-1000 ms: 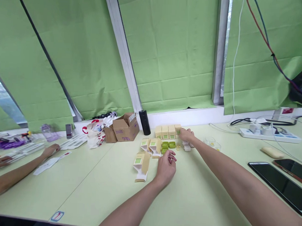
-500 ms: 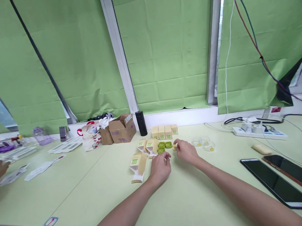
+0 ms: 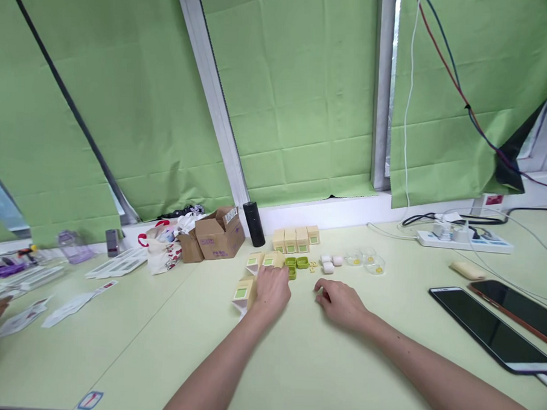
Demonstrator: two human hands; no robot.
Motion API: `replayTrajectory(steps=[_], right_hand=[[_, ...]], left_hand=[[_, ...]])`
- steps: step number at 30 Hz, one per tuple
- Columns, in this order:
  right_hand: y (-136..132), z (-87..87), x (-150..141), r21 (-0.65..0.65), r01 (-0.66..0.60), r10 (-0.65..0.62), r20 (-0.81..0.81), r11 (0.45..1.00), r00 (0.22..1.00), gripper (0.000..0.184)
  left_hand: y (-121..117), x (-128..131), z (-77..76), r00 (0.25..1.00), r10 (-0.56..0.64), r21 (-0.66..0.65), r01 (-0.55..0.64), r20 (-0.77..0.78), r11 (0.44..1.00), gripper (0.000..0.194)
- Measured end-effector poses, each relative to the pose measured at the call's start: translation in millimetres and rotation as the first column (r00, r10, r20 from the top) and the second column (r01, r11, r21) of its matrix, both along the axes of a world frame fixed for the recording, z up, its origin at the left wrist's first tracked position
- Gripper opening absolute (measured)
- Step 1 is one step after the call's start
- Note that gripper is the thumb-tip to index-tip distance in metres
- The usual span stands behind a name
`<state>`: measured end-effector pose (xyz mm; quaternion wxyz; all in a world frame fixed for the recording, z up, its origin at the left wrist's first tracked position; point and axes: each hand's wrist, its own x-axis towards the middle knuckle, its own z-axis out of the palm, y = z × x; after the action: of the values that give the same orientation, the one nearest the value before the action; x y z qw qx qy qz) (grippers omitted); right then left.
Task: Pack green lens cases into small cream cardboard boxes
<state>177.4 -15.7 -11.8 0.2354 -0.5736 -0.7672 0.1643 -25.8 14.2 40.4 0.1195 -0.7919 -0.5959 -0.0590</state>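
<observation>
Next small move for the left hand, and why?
Probably close the left hand on the beige carton at its fingertips and draw it toward the right hand. The left fingers partly cover that carton; the right hand is curled on the near side, no item visible in it. Whether the left already grips is hidden.

Pale green table (image 3: 320, 376): small cartons (image 3: 303, 240), green containers (image 3: 302, 262), white pieces (image 3: 327, 268), clear cups (image 3: 375, 264), power strip (image 3: 475, 244), cardboard box (image 3: 220, 238).
</observation>
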Motion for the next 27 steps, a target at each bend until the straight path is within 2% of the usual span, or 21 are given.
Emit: replayTrajectory(steps=[4, 10, 20, 23, 27], right_hand=[[0, -1.6, 2, 0.012, -0.007, 0.007, -0.016, 1.000, 1.000, 0.021], [0, -1.4, 4, 0.013, -0.006, 0.007, -0.056, 1.000, 0.998, 0.019], [1, -5.0, 3, 0.045, -0.005, 0.008, -0.083, 0.999, 0.996, 0.028], [1, -7.1, 3, 0.057, -0.004, 0.010, -0.097, 0.998, 0.995, 0.034], [4, -10.6, 5, 0.111, 0.029, -0.010, -0.165, 0.993, 0.986, 0.040]], left_hand=[[10, 3, 3.4, 0.999, 0.007, -0.017, -0.008, -0.043, 1.000, 0.026], [20, 4, -1.3, 0.997, 0.030, -0.045, -0.034, -0.077, 0.998, 0.022], [9, 6, -5.5, 0.996, -0.028, -0.038, 0.025, -0.082, 0.999, 0.033], [4, 11, -4.9, 0.994, -0.072, -0.028, 0.070, -0.081, 0.997, 0.034], [-6, 18, -1.6, 0.975, -0.198, 0.022, 0.201, -0.099, 0.979, 0.031]])
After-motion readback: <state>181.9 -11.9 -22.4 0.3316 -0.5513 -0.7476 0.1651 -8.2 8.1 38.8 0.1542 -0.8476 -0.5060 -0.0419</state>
